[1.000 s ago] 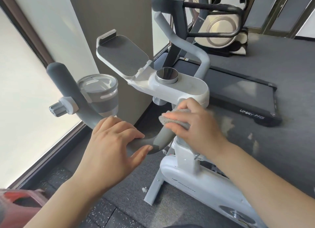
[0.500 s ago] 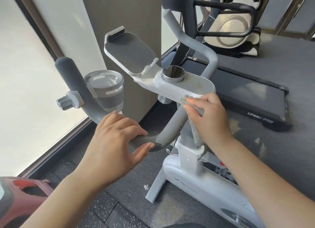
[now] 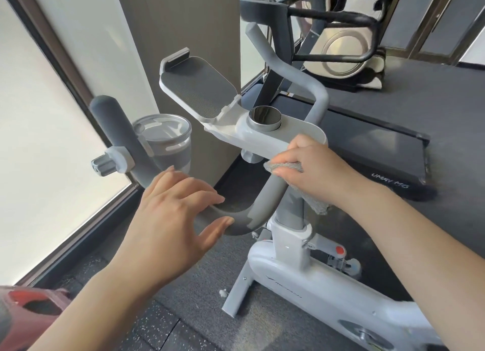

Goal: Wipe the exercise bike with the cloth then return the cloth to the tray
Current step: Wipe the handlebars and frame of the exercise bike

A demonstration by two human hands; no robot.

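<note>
The white exercise bike (image 3: 301,285) fills the middle of the head view, with a grey padded handlebar (image 3: 267,196) curving under its white console (image 3: 288,138). My right hand (image 3: 312,164) is shut on a grey cloth (image 3: 283,165), pressing it against the handlebar just below the console's near edge; a loose end of the cloth hangs under my wrist. My left hand (image 3: 173,211) grips the handlebar's lower bend with fingers wrapped over the top and thumb beneath. The tray is not in view.
A tablet holder (image 3: 196,91) and a steel knob (image 3: 265,117) sit on the console. A cup holder (image 3: 165,138) hangs on the left bar. A black treadmill (image 3: 367,146) lies behind, an elliptical machine (image 3: 341,54) farther back. A red object (image 3: 31,306) is at the bottom left.
My right hand slid the cloth up the handlebar stem to the console's edge, then slightly back down onto the bar. My left hand kept its hold on the bend.
</note>
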